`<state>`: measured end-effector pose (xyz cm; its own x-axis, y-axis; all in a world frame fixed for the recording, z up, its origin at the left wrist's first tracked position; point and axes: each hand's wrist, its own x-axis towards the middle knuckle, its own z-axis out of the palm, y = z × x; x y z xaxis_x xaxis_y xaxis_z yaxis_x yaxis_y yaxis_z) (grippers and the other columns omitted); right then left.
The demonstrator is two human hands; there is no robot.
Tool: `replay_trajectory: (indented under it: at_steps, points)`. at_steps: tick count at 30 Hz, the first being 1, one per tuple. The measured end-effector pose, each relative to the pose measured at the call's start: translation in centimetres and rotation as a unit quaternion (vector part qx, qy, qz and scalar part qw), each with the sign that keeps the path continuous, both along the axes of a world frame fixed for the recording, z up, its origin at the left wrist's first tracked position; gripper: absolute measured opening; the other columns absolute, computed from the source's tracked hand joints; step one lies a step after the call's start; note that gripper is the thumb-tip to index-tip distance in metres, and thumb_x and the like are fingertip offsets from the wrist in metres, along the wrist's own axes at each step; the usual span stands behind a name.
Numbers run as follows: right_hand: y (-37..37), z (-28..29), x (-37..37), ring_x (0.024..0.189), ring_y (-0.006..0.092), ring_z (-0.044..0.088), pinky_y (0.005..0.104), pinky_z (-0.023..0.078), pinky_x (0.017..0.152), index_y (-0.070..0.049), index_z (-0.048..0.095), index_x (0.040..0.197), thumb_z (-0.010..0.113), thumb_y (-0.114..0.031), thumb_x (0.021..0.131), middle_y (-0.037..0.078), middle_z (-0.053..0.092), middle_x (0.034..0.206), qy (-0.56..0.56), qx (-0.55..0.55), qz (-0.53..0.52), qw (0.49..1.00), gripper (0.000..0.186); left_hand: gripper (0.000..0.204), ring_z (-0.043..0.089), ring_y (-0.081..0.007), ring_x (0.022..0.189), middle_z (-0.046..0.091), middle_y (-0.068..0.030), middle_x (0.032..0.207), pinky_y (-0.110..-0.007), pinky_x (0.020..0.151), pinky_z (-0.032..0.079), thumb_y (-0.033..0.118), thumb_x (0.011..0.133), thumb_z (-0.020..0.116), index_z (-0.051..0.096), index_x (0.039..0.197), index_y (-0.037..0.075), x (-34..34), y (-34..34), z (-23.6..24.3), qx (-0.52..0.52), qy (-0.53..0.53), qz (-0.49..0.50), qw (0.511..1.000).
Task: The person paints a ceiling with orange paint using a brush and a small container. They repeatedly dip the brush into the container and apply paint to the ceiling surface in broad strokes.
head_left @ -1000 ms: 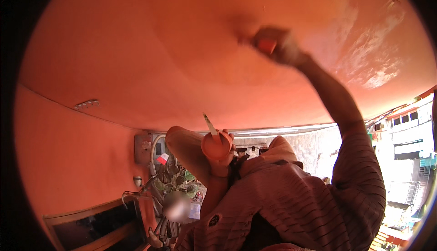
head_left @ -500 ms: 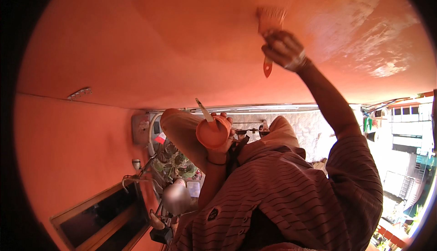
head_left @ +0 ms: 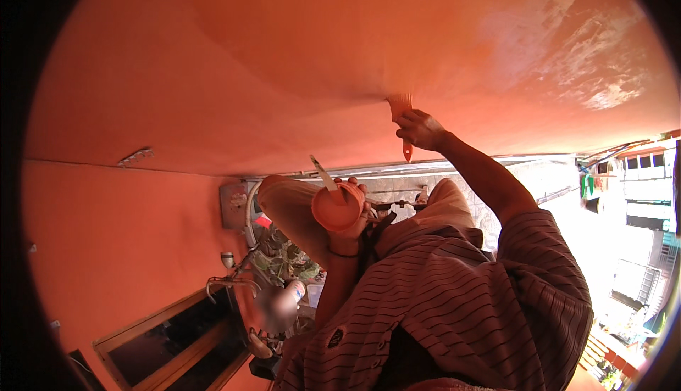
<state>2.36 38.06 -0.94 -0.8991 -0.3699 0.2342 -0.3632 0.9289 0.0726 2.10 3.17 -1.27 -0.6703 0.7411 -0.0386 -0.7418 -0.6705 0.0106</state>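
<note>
- Orange painted wall (head_left: pixel 284 51) spans the head view from 9 through 12 to 3 o'clock, a pale shiny patch (head_left: pixel 603 58) on it near 2 o'clock.
- Toward 1 o'clock from centre, the right hand (head_left: pixel 421 129) is closed around a flat, wide paintbrush with an orange handle (head_left: pixel 400 107), its bristles up against the wall.
- Just below centre, at 6 o'clock, the left hand (head_left: pixel 349 239) grips a round orange cup (head_left: pixel 316 214); a slim, pale flat stick (head_left: pixel 325 174) leans out of it toward 11 o'clock.
- Both hands are well apart.
- Green leafy plants (head_left: pixel 285 253) stand near 7 o'clock, with a wooden-framed dark window (head_left: pixel 177 338) beyond toward 8.
</note>
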Motion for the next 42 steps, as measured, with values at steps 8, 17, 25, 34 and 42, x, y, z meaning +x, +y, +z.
replay_trajectory:
  at_steps: [8, 17, 25, 34, 42]
  points:
    - [2.8, 16.4, -0.2, 0.098, 0.022, 0.07, 0.0357, 0.059, 0.081, -0.014, 0.068, 0.09, 0.078, -0.01, 0.068, 0.001, 0.071, 0.12, 0.199, -0.111, -0.004, 0.974, 0.024, 0.049, 0.055, -0.0384, 0.129, 0.057, -0.0134, 0.14, -0.051, 0.088, 0.058, 0.049, 0.101, 0.058, 0.06, 0.137, 0.016, -0.4, 0.1, -0.4, -0.005, -0.004, -0.016, 1.0]
    - [-0.6, 25.9, 1.4, 0.094, 0.0229, 0.068, 0.0335, 0.058, 0.075, -0.014, 0.073, 0.09, 0.074, -0.017, 0.068, 0.005, 0.072, 0.108, 0.468, 0.017, 0.008, 0.884, 0.023, 0.048, 0.055, -0.0369, 0.127, 0.056, -0.013, 0.139, -0.05, 0.087, 0.059, 0.05, 0.1, 0.059, 0.062, 0.135, 0.017, -0.5, 0.2, 0.6, 0.001, 0.003, -0.032, 0.999]
    - [-3.1, 6.5, -4.4, 0.107, 0.0201, 0.062, 0.0366, 0.055, 0.087, -0.02, 0.065, 0.082, 0.069, -0.029, 0.073, 0.0, 0.063, 0.107, 0.216, 0.026, 0.033, 0.975, 0.013, 0.047, 0.058, -0.0366, 0.125, 0.057, -0.0139, 0.138, -0.047, 0.082, 0.058, 0.049, 0.102, 0.056, 0.061, 0.135, 0.015, 0.1, 0.0, 0.8, -0.056, -0.007, 0.004, 0.998]
    - [-4.0, -0.7, -5.5, 0.112, 0.0238, 0.063, 0.0394, 0.055, 0.094, -0.019, 0.071, 0.088, 0.073, -0.022, 0.076, 0.001, 0.065, 0.11, -0.042, -0.014, -0.02, 0.999, 0.012, 0.048, 0.06, -0.0384, 0.122, 0.061, -0.0147, 0.133, -0.047, 0.076, 0.058, 0.049, 0.101, 0.056, 0.061, 0.135, 0.015, 0.4, 0.4, 0.3, -0.055, -0.02, 0.031, 0.998]
    - [-1.8, 19.0, -3.5, 0.096, 0.0208, 0.067, 0.035, 0.056, 0.078, -0.014, 0.068, 0.091, 0.07, -0.016, 0.072, 0.0, 0.07, 0.113, 0.264, -0.047, 0.039, 0.963, 0.019, 0.047, 0.06, -0.0377, 0.122, 0.061, -0.0135, 0.135, -0.048, 0.076, 0.057, 0.049, 0.101, 0.057, 0.061, 0.134, 0.016, 0.3, 0.7, 0.1, -0.046, -0.028, 0.029, 0.998]
